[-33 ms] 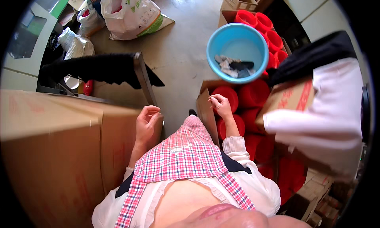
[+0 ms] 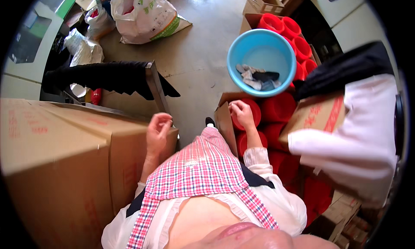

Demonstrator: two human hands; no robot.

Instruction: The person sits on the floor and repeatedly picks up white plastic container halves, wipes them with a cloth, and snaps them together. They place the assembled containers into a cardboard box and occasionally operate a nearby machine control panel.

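My left hand (image 2: 158,130) hovers beside the near edge of a large cardboard box (image 2: 56,132) on the left. Its fingers are loosely bent and apart, with nothing visible in them. My right hand (image 2: 243,115) hangs over an open carton (image 2: 225,119) filled with red round plastic pieces (image 2: 279,107). Its fingers curl loosely close to the carton's flap, and I see nothing held; whether they touch the flap I cannot tell. Just beyond it, a light blue basin (image 2: 261,45) rests on the red pieces, with several grey, white and dark cloth items (image 2: 259,77) inside.
A metal frame draped with black fabric (image 2: 103,76) stands ahead on the left. White sacks (image 2: 142,17) sit on the floor farther off. On the right, white cloth (image 2: 350,132) and black cloth (image 2: 346,69) lie over a carton (image 2: 315,112). Machines line both sides.
The basin and right-hand cartons appear slightly lower in the picture. My left hand has shifted slightly left, and my right hand slightly up and closer to the flap.
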